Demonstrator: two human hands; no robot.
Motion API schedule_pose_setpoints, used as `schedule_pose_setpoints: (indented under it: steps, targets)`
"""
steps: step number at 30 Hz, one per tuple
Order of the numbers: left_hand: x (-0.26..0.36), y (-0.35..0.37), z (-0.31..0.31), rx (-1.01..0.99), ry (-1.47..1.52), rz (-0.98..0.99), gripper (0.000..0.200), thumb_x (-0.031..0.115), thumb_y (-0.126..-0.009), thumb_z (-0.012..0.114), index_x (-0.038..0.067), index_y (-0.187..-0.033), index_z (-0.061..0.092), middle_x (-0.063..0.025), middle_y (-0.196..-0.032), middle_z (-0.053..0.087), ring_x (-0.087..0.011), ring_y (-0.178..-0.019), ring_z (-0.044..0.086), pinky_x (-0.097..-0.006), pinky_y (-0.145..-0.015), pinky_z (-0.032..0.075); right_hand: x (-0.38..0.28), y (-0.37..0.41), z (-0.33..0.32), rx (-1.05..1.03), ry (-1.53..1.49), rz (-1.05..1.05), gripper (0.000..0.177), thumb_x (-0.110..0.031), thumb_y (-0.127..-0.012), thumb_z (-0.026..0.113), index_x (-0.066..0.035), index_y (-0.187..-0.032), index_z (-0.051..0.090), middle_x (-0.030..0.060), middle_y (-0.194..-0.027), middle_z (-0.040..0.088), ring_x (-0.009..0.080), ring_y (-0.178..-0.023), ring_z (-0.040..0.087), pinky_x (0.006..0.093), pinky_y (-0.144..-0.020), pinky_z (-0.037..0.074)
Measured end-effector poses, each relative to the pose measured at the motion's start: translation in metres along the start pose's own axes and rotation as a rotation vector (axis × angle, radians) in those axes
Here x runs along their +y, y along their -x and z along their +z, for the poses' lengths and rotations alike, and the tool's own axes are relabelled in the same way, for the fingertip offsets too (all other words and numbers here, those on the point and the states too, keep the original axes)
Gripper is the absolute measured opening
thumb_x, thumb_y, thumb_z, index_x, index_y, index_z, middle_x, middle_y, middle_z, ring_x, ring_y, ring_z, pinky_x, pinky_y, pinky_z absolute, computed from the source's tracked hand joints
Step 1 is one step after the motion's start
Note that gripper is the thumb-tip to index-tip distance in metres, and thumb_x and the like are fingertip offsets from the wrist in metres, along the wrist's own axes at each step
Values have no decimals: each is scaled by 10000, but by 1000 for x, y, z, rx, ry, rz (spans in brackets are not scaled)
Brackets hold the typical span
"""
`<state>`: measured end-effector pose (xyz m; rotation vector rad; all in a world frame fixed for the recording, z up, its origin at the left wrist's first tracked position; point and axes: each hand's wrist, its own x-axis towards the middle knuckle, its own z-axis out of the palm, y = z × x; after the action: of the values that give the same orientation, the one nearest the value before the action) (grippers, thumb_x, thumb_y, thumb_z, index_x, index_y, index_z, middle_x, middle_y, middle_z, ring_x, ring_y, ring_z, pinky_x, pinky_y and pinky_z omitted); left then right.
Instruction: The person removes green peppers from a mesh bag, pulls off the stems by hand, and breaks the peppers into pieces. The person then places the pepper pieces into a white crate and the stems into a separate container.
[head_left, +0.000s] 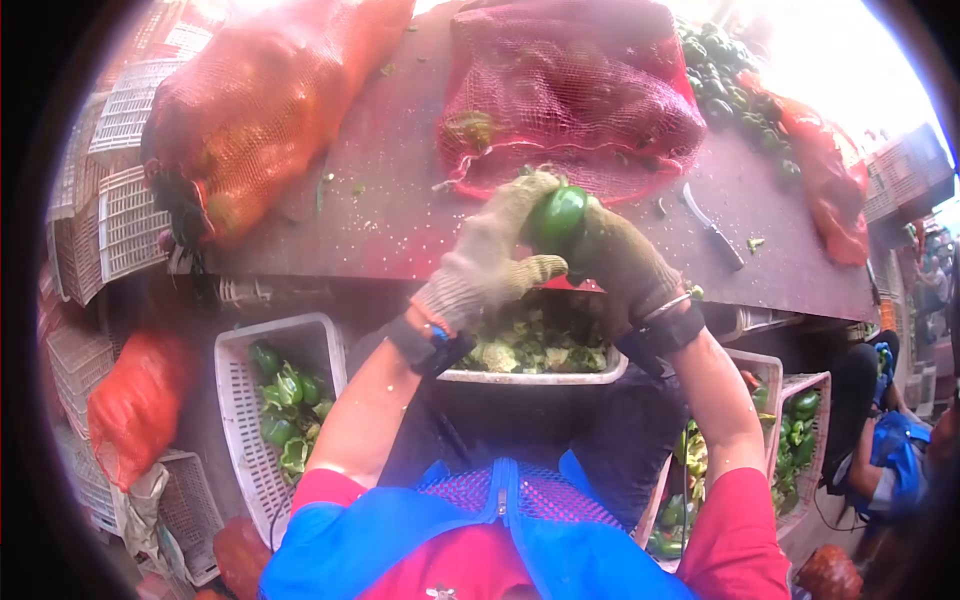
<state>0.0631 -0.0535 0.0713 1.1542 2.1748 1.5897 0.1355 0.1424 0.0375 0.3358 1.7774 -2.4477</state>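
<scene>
A glossy green bell pepper (557, 218) is held between my two gloved hands above the table's near edge. My left hand (490, 245) curves its fingers against the pepper's upper left side, with the thumb below. My right hand (625, 250) wraps the pepper from the right; some of its fingers are hidden. Under my hands, a white crate (545, 377) contains chopped green and pale scraps. On the table, to the right of my hands, lies a knife (712, 228) with a curved blade. A pink mesh sack (575, 90) lies just beyond the pepper.
An orange mesh sack (262, 120) lies on the table (390, 190) at left. Loose green peppers (720, 80) are piled at far right. Crates of peppers stand beside me, one at left (232, 400) and others at right (820, 440). Another person (890, 450) sits at right.
</scene>
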Motion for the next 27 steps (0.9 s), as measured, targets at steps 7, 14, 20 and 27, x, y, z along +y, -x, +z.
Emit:
schedule_pose_setpoints:
  steps: [7,14,20,27]
  targets:
    - [-52,15,26,65,263,-376,672,138,-802,766,76,-1387,441,-130,-1342,535,-212,-1220,526,-334,-1010,447,28,4,43,548,705,-297,588,-559,-954,443,-21,-1080,641,155,-846,671,320,-807,656,413,-722,502]
    - [-76,21,34,86,-145,-251,702,250,-731,795,75,-1344,501,-188,-1237,591,-290,-1114,606,-347,-945,484,71,-33,41,620,838,-253,373,-333,-976,479,-9,-966,663,207,-872,671,350,-831,645,412,-737,474]
    - [-81,13,31,103,51,-384,674,228,-737,767,71,-1334,497,-182,-1125,649,-281,-1005,654,-349,-875,521,64,-53,40,630,1160,-146,546,-444,-977,372,-14,-842,678,233,-829,656,418,-843,622,506,-762,451]
    - [-86,35,25,160,401,-428,650,87,-741,755,47,-1334,492,-132,-1209,602,-215,-1086,601,-326,-922,495,60,-92,37,649,1197,37,625,-547,-974,365,-36,-854,703,226,-848,677,406,-873,646,494,-782,483]
